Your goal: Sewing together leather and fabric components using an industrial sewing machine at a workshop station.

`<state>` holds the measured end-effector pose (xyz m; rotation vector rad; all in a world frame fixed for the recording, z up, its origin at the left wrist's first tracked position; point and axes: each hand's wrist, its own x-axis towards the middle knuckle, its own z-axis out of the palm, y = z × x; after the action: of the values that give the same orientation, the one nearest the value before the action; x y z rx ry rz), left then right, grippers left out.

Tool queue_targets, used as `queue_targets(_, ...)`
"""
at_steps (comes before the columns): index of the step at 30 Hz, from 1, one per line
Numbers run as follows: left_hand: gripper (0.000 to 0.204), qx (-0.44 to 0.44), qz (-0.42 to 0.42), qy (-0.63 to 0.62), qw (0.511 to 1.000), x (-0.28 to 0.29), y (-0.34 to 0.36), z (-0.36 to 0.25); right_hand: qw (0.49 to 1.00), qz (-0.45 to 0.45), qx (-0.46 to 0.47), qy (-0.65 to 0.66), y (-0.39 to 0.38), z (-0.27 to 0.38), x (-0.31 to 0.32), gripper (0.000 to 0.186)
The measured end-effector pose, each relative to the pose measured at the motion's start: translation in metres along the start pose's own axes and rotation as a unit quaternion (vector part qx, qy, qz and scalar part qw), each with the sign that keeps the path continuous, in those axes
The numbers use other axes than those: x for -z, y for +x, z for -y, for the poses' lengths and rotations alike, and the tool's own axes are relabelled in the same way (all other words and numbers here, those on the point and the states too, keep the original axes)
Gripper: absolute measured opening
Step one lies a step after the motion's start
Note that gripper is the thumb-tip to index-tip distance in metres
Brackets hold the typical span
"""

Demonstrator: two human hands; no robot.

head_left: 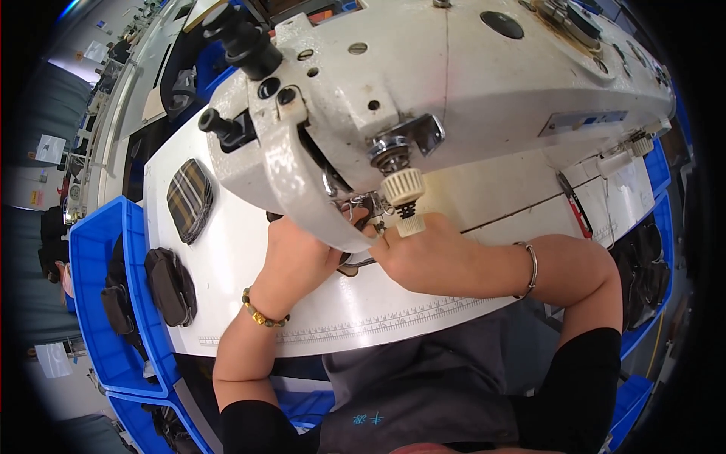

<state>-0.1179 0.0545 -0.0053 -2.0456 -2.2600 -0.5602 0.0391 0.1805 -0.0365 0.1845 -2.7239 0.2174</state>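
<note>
In front of me stands a white industrial sewing machine (469, 91), its head reaching over my hands. My left hand (299, 253) is closed beside the needle area, its fingertips partly hidden behind the curved white guard. From the right, my right hand (423, 250) comes in close to it, fingers bent down by the presser foot (364, 203). Between and below the hands shows a small dark fabric piece (349, 269) with a piped edge and a bit of tan. Both hands appear to grip it; most of it is hidden.
A plaid fabric piece (190, 200) and a dark pouch (170, 287) lie on the white table's left side. Red-handled snips (581, 216) rest at the right. Blue bins (102, 333) holding dark pouches flank the table. A printed ruler (378, 324) runs along the near edge.
</note>
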Motion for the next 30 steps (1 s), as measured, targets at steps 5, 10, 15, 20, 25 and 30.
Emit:
queue_targets(5, 0.035, 0.015, 0.005, -0.027, 1.000, -0.001, -0.002, 0.006, 1.000, -0.020, -0.002, -0.024, 0.002, 0.000, -0.002, 0.025)
queue_targets(10, 0.036, 0.006, 0.013, -0.016, 1.000, 0.000, 0.000, 0.002, 0.999, 0.029, -0.005, 0.035, 0.004, -0.001, 0.003, 0.025)
queue_targets(15, 0.035, -0.009, 0.002, -0.023, 1.000, 0.001, 0.003, -0.002, 0.998, 0.043, -0.017, 0.049, 0.004, 0.000, 0.005, 0.019)
queue_targets(20, 0.032, -0.009, -0.011, 0.001, 1.000, 0.000, 0.004, -0.008, 0.998, 0.048, -0.021, 0.039, 0.003, -0.001, 0.005, 0.012)
queue_targets(25, 0.025, 0.036, 0.007, 0.024, 0.999, 0.000, 0.007, -0.012, 0.998, 0.024, -0.045, 0.035, 0.001, -0.006, -0.004, 0.006)
queue_targets(30, 0.021, 0.036, -0.009, 0.016, 0.999, 0.000, 0.007, -0.010, 0.997, 0.001, -0.037, 0.073, 0.001, -0.009, -0.004, 0.003)
